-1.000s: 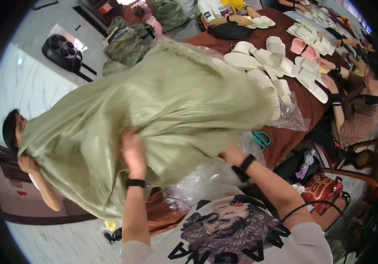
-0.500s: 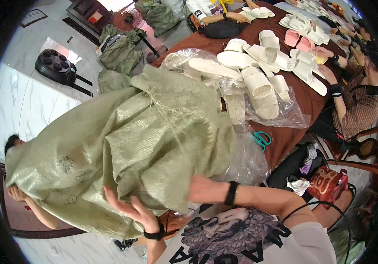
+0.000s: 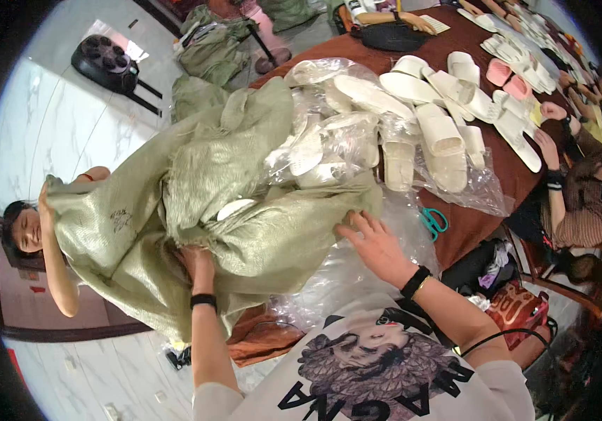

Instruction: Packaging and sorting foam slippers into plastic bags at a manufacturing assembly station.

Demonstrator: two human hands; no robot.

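A large green woven sack [image 3: 259,231] lies across the near left of the table, its mouth spread toward the slippers. My left hand [image 3: 199,263] reaches into a fold of it, and the fabric hides the fingers. Fingers spread, my right hand [image 3: 378,249] touches the sack's right edge with the fingertips. One white slipper [image 3: 236,208] peeks out between folds. Beyond the sack are several white slippers in clear plastic bags [image 3: 336,140]. At the far left another person's hand [image 3: 48,193] holds up the sack's end.
Loose white slippers [image 3: 445,130] and a pink pair [image 3: 508,78] lie on the brown-covered table [image 3: 469,235]. Teal-handled scissors [image 3: 433,223] lie right of my right hand. A black stool [image 3: 108,63] stands on the tiled floor at left. Another person's hands [image 3: 546,144] are at the right edge.
The sack's mouth has been drawn back, uncovering bagged slippers. My left hand has moved up into the fold; my right hand has swung right and spread. The other person has raised the sack's far end.
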